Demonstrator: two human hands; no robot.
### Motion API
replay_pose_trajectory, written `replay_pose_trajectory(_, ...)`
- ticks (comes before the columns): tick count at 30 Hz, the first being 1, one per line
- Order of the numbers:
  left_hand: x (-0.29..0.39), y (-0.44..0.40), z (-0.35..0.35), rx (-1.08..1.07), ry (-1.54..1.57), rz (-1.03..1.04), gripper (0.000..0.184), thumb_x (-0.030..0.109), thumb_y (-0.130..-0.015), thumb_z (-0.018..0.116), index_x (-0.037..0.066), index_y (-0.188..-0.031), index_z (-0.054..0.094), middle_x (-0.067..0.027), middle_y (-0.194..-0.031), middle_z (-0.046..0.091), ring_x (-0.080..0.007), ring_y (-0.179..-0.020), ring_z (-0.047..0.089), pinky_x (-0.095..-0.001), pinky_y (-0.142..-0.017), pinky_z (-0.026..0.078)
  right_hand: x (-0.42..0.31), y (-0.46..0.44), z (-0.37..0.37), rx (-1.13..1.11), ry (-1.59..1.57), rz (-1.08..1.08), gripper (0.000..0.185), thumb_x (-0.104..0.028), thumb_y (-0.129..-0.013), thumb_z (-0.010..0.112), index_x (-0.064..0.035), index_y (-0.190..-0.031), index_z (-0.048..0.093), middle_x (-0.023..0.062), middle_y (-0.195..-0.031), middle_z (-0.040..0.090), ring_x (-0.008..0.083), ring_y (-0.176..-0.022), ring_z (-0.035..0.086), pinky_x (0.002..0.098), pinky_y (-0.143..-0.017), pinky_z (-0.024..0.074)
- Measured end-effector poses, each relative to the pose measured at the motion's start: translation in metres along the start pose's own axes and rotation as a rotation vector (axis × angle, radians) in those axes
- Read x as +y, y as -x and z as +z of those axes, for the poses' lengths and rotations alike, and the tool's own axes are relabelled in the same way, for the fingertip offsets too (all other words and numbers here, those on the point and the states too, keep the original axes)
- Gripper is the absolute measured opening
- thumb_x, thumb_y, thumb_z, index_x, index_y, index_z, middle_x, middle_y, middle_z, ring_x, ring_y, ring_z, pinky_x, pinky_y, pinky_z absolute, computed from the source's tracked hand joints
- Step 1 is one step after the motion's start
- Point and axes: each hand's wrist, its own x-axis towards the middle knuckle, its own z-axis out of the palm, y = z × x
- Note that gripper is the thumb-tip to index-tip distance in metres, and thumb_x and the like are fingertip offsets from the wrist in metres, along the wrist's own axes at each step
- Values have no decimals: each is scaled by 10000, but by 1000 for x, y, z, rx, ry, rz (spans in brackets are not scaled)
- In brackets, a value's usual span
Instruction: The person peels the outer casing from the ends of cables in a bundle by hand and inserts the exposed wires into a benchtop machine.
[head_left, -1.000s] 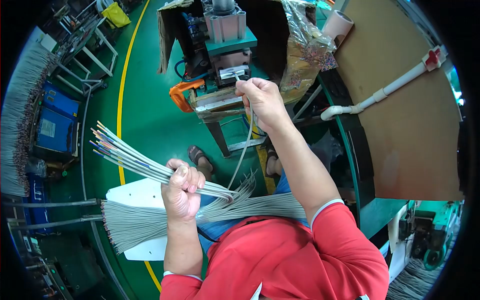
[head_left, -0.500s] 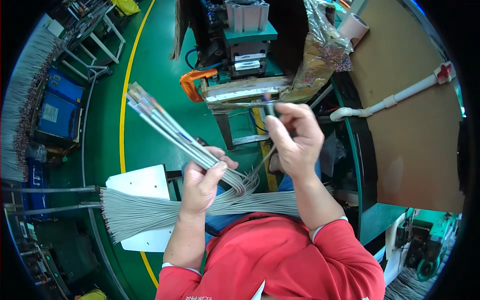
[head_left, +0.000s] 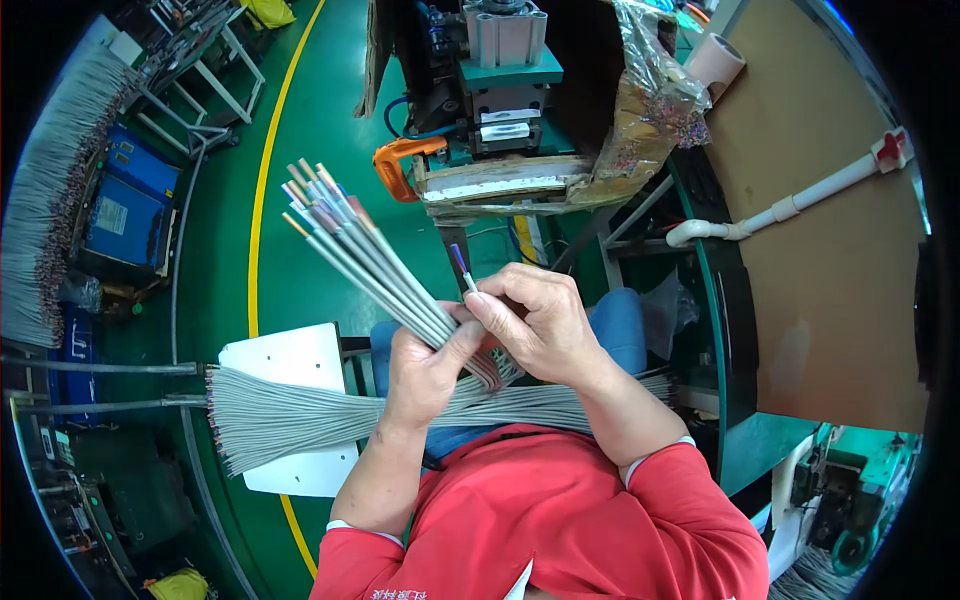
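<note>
My left hand (head_left: 428, 368) is wrapped round a bundle of grey cables (head_left: 385, 275), whose stripped ends with coloured wires point up and left. Close beside it, my right hand (head_left: 535, 325) pinches a single grey cable (head_left: 469, 282) near its end, where purple wire shows. The two hands touch or nearly touch. A large pile of grey cables (head_left: 290, 410) lies across my lap and over a white board (head_left: 285, 350). Beyond the hands stands a press (head_left: 505, 100) with a metal cylinder on top.
An orange tool (head_left: 400, 168) hangs at the stand's left corner. Plastic sheeting (head_left: 640, 130) covers its right side. A white pipe (head_left: 800, 200) crosses the brown board (head_left: 830, 310) at right. Blue boxes (head_left: 130, 215) and more hanging cables (head_left: 55, 190) are at far left.
My right hand has come back from the press with a cable and is now beside my left hand. The bundle now points more steeply upward. The view has shifted.
</note>
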Motion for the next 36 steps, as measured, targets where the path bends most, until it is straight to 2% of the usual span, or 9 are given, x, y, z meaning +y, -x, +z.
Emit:
replay_pose_trajectory(5, 0, 0, -12, 96, 286, -24, 171, 159, -969, 616, -1, -1029, 626, 10, -693, 551, -82, -613, 530, -260, -592, 469, -7, 11, -1, -14, -7, 159, 126, -104, -868, 724, 6, -839, 669, 81, -636, 622, 115, -539, 581, 264, -494, 439)
replay_pose_trajectory(8, 6, -1, -16, 51, 352, -58, 201, 162, -972, 606, -1, -1089, 618, 20, -667, 500, -85, -594, 495, -257, -589, 453, -10, 14, -1, -95, 29, 211, 181, -151, -866, 712, -7, -786, 635, 114, -606, 622, 229, -534, 629, 320, -516, 483)
replay_pose_trajectory(14, 11, 4, -15, -1, 396, -88, 288, 149, -965, 603, -4, -1209, 587, 37, -666, 463, -62, -580, 453, -243, -552, 408, -9, 18, 1, -124, 59, 249, 217, -159, -859, 717, 0, -755, 612, 113, -598, 617, 214, -517, 622, 320, -505, 474)
replay_pose_trajectory(18, 10, 13, -10, -200, 7, 31, 342, 190, -941, 613, -18, -1210, 581, 58, -613, 406, -49, -552, 400, -238, -532, 373, -12, 17, 0, -142, 30, 305, 217, -155, -856, 715, 1, -748, 612, 117, -599, 615, 213, -510, 617, 328, -503, 471)
replay_pose_trajectory(22, 11, 9, -4, 35, 103, 148, 310, 136, -936, 633, -35, -1192, 598, 39, -646, 476, -46, -563, 437, -230, -522, 380, -12, 16, 1, -177, -38, 279, 200, -142, -867, 712, 4, -762, 624, 105, -598, 605, 178, -514, 591, 312, -494, 452)
replay_pose_trajectory(25, 20, -6, -13, 95, 115, -140, 353, 221, -925, 649, -48, -1146, 592, 60, -594, 403, -46, -520, 386, -236, -501, 345, -11, 18, 4, -197, -73, 201, 194, -129, -877, 720, 4, -768, 630, 70, -570, 577, 105, -501, 535, 271, -469, 413)
replay_pose_trajectory(29, 20, -10, -11, 168, 214, -140, 241, 170, -910, 681, -17, -1051, 624, 37, -592, 458, -61, -507, 418, -236, -509, 369, -8, 17, 6, -202, -65, 87, 191, -141, -914, 686, 12, -806, 650, 73, -607, 599, 107, -537, 557, 272, -491, 430)
replay_pose_trajectory(32, 24, -17, -21, 180, 343, -165, 232, 173, -906, 685, -12, -1029, 621, 38, -588, 451, -64, -501, 414, -242, -505, 365, -11, 18, 1, -260, -88, 254, 180, -154, -920, 647, 3, -834, 661, 150, -695, 635, 281, -612, 631, 356, -573, 487)
replay_pose_trajectory(36, 22, -13, -21, 106, 339, -185, 228, 175, -903, 687, -4, -1025, 617, 35, -599, 457, -65, -505, 414, -250, -507, 368, -6, 18, 3, -277, -109, 230, 178, -150, -927, 638, 4, -842, 659, 151, -691, 631, 285, -608, 628, 357, -569, 486)
